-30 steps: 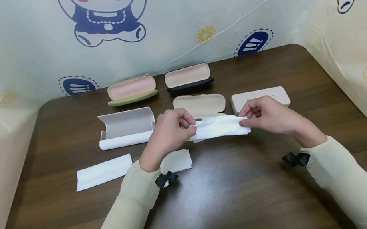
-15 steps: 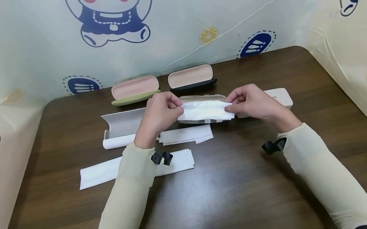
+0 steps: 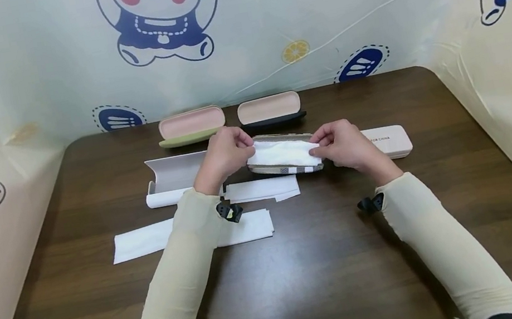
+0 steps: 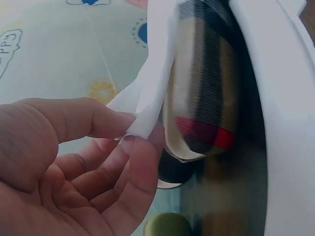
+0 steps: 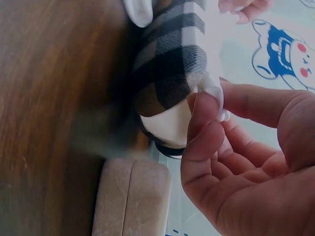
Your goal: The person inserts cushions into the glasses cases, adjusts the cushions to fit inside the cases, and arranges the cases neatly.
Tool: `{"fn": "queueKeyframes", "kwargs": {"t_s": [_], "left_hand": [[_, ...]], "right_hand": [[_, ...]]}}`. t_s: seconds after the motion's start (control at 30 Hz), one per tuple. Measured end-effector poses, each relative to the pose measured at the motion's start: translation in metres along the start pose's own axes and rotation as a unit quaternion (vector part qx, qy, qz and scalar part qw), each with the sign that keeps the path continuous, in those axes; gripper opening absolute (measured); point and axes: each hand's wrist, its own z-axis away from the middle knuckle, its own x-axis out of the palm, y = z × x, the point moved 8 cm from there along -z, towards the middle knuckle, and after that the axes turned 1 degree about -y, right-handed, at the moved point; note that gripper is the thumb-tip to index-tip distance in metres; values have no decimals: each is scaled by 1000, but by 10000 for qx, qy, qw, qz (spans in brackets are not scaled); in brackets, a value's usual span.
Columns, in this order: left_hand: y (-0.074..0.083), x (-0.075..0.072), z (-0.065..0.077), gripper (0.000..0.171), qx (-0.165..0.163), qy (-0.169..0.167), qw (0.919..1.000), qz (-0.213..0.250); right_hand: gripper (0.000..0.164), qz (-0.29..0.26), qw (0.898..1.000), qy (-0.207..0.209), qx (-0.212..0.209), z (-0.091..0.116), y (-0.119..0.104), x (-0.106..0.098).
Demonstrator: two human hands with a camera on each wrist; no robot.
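Observation:
A folded white cloth [image 3: 283, 154] is stretched between both hands over an open plaid glasses case [image 3: 286, 169]. My left hand [image 3: 228, 154] pinches the cloth's left end between thumb and fingertips. At the right end, my right hand [image 3: 342, 145] pinches it the same way. In the left wrist view, the cloth [image 4: 157, 73] runs along the case's opening, beside its tan, black and red plaid shell [image 4: 206, 83]. The right wrist view shows the case's black-and-white checked end [image 5: 172, 59] near the pinching fingers. Most of the case's inside is hidden under the cloth.
Two open glasses cases, one green with pink lining [image 3: 191, 122] and one black [image 3: 270, 107], stand at the back. An open white case [image 3: 177, 174] is left, a closed pale case [image 3: 391, 140] right. Folded white cloths [image 3: 142, 241] lie in front, one [image 3: 263, 188] just before the plaid case.
Both hands have carried the stretched cloth away from the body and slightly left, from in front of the plaid case to over it. Another folded cloth has come into view.

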Motion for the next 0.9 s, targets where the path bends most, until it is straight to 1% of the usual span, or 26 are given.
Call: {"fn": "queueKeyframes", "kwargs": {"t_s": [0.13, 0.27, 0.5, 0.63, 0.73, 0.9], "left_hand": [[-4, 5, -1, 5, -22, -75, 9999, -149], [-4, 8, 1, 5, 18, -108, 9998, -193], [-6, 10, 7, 8, 106, -149, 9989, -424], [-10, 14, 8, 8, 90, -206, 9988, -426], [-12, 16, 9, 7, 125, -198, 9988, -429], [-12, 17, 11, 8, 274, -93, 9981, -546]], "right_hand": [[22, 255, 9996, 97, -121, 1, -1, 5], [21, 376, 9991, 151, -110, 3, -1, 8], [23, 580, 9981, 93, -164, 5, -2, 15], [23, 780, 9966, 96, -259, 8, -2, 17], [25, 1026, 9940, 142, -338, 10, -3, 19], [27, 1332, 9900, 215, -414, 12, -4, 23]]}}
